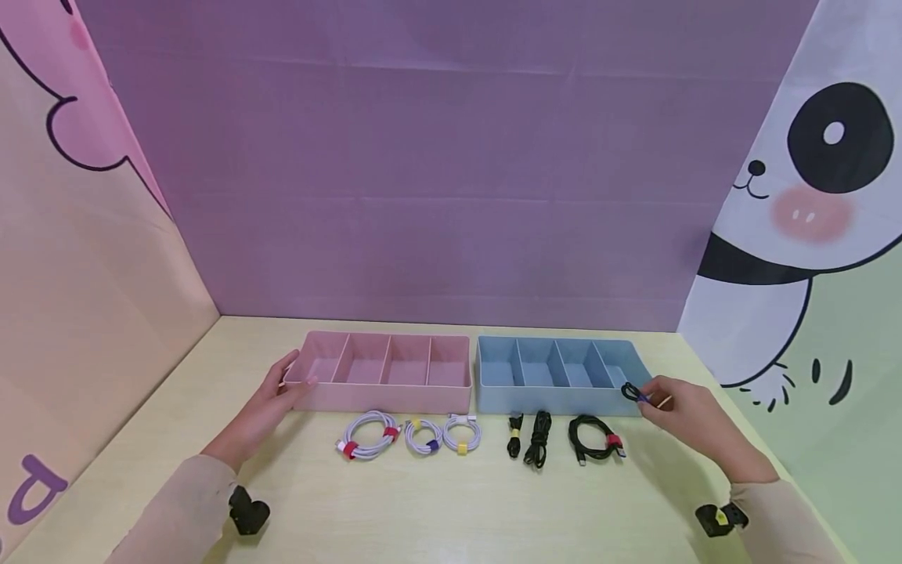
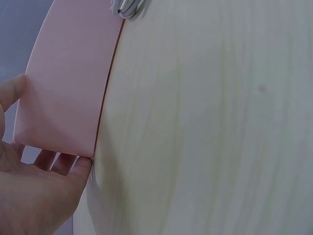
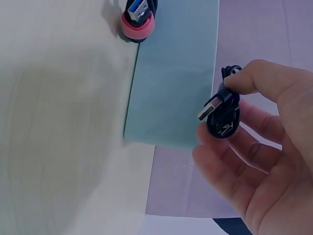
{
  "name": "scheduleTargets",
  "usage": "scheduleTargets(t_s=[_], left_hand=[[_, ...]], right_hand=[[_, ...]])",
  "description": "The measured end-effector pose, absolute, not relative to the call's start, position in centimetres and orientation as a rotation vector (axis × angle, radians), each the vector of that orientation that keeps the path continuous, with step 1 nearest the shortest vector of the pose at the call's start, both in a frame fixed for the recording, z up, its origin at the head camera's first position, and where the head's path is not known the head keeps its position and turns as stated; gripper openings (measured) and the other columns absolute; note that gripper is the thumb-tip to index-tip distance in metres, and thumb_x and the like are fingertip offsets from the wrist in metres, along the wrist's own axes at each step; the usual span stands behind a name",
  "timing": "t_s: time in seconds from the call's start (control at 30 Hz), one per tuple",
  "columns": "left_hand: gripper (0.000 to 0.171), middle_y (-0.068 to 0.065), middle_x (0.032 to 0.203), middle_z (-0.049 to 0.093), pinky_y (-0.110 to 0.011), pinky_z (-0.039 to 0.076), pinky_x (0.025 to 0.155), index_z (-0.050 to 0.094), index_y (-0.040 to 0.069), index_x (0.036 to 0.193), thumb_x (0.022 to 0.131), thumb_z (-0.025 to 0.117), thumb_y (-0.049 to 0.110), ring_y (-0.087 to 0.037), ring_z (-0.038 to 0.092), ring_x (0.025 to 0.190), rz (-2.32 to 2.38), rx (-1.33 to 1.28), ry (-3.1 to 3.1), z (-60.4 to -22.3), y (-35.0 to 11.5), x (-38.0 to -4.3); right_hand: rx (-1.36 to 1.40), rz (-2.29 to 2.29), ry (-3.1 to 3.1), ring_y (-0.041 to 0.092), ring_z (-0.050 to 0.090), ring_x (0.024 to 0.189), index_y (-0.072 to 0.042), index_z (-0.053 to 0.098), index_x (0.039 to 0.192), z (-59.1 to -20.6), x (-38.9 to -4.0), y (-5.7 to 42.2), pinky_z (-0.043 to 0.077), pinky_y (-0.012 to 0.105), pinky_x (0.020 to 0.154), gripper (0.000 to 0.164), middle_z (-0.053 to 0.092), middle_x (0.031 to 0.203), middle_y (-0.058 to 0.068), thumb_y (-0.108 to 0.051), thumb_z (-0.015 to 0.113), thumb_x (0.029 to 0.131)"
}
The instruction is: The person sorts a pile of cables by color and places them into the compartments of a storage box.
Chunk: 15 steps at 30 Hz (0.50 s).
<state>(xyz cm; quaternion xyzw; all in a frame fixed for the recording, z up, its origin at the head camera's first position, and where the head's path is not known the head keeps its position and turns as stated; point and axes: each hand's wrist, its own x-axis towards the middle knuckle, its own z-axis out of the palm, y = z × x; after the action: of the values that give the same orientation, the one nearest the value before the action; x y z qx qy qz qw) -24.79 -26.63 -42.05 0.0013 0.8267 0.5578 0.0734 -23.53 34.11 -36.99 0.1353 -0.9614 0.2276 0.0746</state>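
My left hand [image 1: 259, 411] grips the left end of a pink four-compartment box [image 1: 395, 398]. Its thumb lies at the rim and its fingers are against the end wall, as the left wrist view shows. Between thumb and fingers, my right hand [image 1: 694, 419] pinches a small coiled black USB cable [image 3: 226, 117], whose metal plug points outward. That cable is held at the front right corner of a blue four-compartment box [image 1: 557, 401]; the head view does not settle whether they touch. No items show in the compartments of either box.
Before the pink box lie coiled white cables: one with red straps [image 1: 369, 435], one with a blue strap [image 1: 423, 437], one with a yellow strap [image 1: 462, 434]. Black cables [image 1: 539, 440] lie before the blue box, one with a red strap [image 1: 595, 437]. A purple backdrop [image 1: 451, 196] stands behind.
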Motion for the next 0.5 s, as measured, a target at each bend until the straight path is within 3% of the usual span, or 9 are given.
scheduleTargets(t_s=[0.27, 0.5], left_hand=[[0.089, -0.021, 0.165, -0.003, -0.070, 0.014, 0.113, -0.009, 0.021, 0.162, 0.102, 0.053, 0.047, -0.048, 0.011, 0.147, 1.697, 0.013, 2.481, -41.99, -26.41, -24.80], [0.091, -0.021, 0.165, -0.003, -0.073, 0.013, 0.111, -0.010, 0.022, 0.161, 0.102, 0.053, 0.050, -0.048, 0.010, 0.147, 1.680, 0.003, 2.480, -42.14, -26.65, -24.83]], right_hand=[[0.373, 0.680, -2.839, 0.015, 0.066, 0.071, -0.002, 0.069, 0.103, -36.63, -23.63, 33.81, 0.053, 0.033, 0.060, 0.017, 0.070, 0.083, 0.000, -0.012, 0.074, 0.090], [0.353, 0.672, -2.812, 0.017, 0.064, 0.072, -0.001, 0.068, 0.105, -36.45, -24.19, 33.82, 0.053, 0.033, 0.061, 0.021, 0.071, 0.084, 0.002, -0.015, 0.074, 0.091]])
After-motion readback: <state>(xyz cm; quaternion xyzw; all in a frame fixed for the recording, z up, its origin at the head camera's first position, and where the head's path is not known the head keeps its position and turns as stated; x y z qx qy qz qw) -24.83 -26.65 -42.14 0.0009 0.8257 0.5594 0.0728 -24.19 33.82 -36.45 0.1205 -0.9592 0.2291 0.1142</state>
